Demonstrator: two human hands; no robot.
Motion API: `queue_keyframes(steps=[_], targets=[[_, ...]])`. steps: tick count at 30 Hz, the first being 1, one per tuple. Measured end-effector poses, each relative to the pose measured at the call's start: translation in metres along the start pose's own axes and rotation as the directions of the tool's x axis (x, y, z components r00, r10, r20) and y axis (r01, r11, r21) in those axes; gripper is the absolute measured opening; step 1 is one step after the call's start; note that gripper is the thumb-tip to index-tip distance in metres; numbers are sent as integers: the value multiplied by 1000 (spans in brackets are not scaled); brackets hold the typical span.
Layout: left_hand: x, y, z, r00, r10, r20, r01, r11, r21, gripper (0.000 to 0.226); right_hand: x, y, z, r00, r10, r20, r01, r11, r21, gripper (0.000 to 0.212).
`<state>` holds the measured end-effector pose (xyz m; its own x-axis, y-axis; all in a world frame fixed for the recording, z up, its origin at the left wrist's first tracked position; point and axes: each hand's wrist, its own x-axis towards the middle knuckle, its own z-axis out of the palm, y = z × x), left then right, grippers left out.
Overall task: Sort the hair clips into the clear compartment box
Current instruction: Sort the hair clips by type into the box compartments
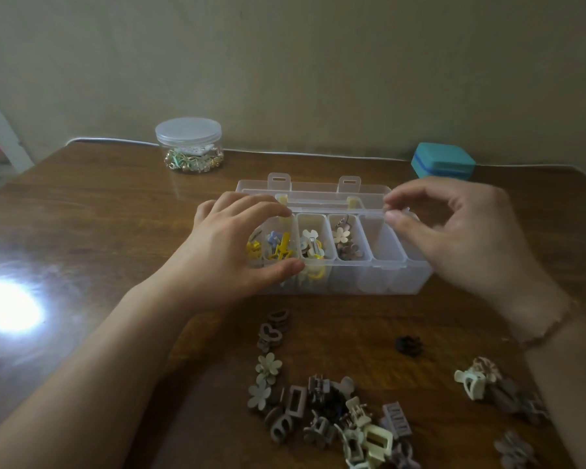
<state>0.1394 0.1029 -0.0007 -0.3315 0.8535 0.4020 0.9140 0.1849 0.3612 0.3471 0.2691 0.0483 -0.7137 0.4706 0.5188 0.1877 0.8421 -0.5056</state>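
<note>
The clear compartment box (pixel 379 286) stands mid-table with its lid folded back. Yellow clips (pixel 279 248) fill its left compartment, white clips (pixel 312 245) the one beside it, and beige flower clips (pixel 347 242) the third. The compartments to the right look bare. My left hand (pixel 224 245) grips the box's left end, fingers over the far rim and thumb on the near rim. My right hand (pixel 460 231) pinches the far right corner of the box's top tray between thumb and forefinger. A pile of loose hair clips (pixel 339 418) lies near me.
Heart and flower clips (pixel 273 328) lie in a line left of the pile, a black clip (pixel 408 345) lies alone, and more clips (pixel 487 384) sit under my right forearm. A lidded clear jar (pixel 189 145) and a teal case (pixel 442 160) stand by the wall. Bright glare (pixel 7 306) marks the left.
</note>
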Motion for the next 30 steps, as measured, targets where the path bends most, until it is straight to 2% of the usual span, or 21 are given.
queue_keyframes(steps=[2,4,6,9,11,13,18,21,23,25,26,28,30], targets=[[0,0,0,1000,0,1,0,1000,-6,73,-6,-7,-8,977,-39,208,33,999,32,14],[0,0,-1,1000,2,2,-2,1000,-6,73,-12,-15,-9,863,-85,498,76,996,40,17],[-1,0,0,1000,-3,2,3,1000,-5,73,-18,-20,-3,732,-150,665,191,981,11,25],[-1,1,0,1000,-7,-5,7,1000,-3,73,-24,-28,14,580,-298,759,400,915,54,34],[-1,1,0,1000,-8,-1,8,1000,-1,73,-26,-32,21,486,-337,806,421,899,122,35],[-1,0,0,1000,-8,-1,8,1000,-4,73,-28,-34,25,465,-359,809,442,886,139,33],[-1,0,0,1000,0,-9,0,1000,-1,72,-28,-30,30,522,-378,764,483,870,100,22],[-1,0,0,1000,3,-10,-3,1000,-1,73,-22,-21,16,622,-322,714,359,927,105,24],[-1,-1,0,1000,11,-11,-11,1000,1,72,-19,-14,3,761,-280,585,255,959,128,25],[-1,-1,0,1000,14,-9,-14,1000,2,72,-16,-7,-5,901,-220,375,189,975,117,20],[0,-1,0,1000,15,-11,-15,1000,1,72,-14,-4,-6,948,-176,264,158,983,90,23],[0,-2,0,1000,20,-13,-20,1000,-3,71,-11,3,-4,989,-83,118,77,996,55,23],[0,-2,0,1000,19,-10,-19,1000,-6,71,-10,11,0,996,-14,90,14,1000,-2,23]])
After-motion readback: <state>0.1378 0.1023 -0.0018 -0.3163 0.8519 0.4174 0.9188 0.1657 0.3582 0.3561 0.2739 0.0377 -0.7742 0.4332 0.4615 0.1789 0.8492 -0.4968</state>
